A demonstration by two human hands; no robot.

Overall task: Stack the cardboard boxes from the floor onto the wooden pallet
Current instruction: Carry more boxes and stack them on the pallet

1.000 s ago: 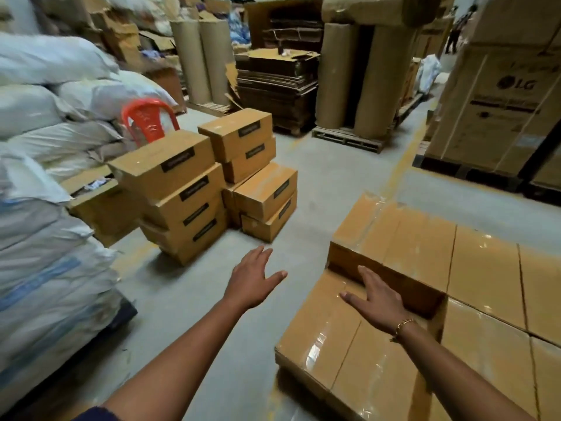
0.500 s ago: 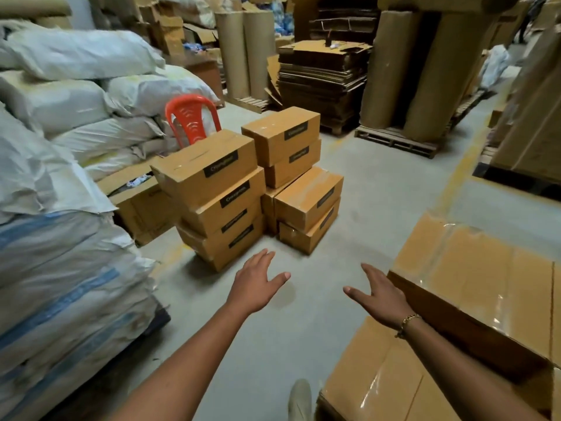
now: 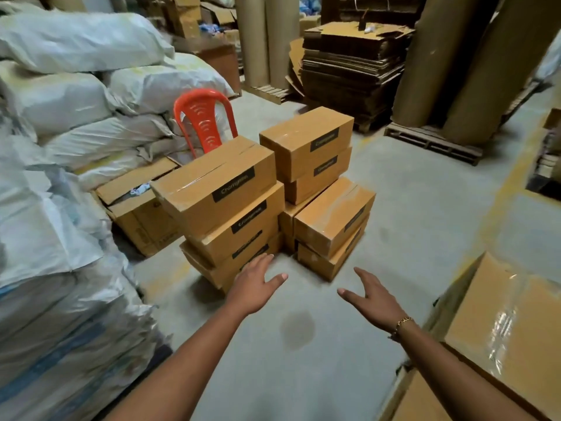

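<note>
Head view, fwd and down over smooth grey concrete floor (image 3: 409,208), matte, w/ dark roundish stain (image 3: 297,326) near centre; cardboard boxes (image 3: 218,180) on that floor mid-frame, just ahead of both hands; oblong brown cartons, flat-sided, sharp-cornered, top seams under glossy clear tape, black label w/ pale lettering on each long side; three clusters packed close together: left stack abt 4 high and skewed, upper layers twisted out of line; rear stack (image 3: 306,141) w/ 2 boxes showing; right stack (image 3: 334,214) 2 high, lower than the others; left hand (image 3: 255,287) palm down, fingers straight and spread, thumb out wide, holding nothing; fingertips at bottom corner of left stack, contact not clear; right hand (image 3: 373,299) over bare floor, fingers splayed wide, thumb out, nothing held, near right stack but apart; gold chain bracelet (image 3: 403,322) on wrist; left side: bulging white woven sacks (image 3: 76,86), crinkled, piled high; red plastic chair (image 3: 203,117) w/ slotted back betw. sacks and boxes; open carton (image 3: 136,208) beside left stack; rear: flattened corrugated sheets (image 3: 349,71) in dark layered pile; tall brown paper rolls (image 3: 425,56) upright on slatted pallet (image 3: 434,141); right edge: big taped cartons (image 3: 510,314), shiny film on top, close beside right arm.
</note>
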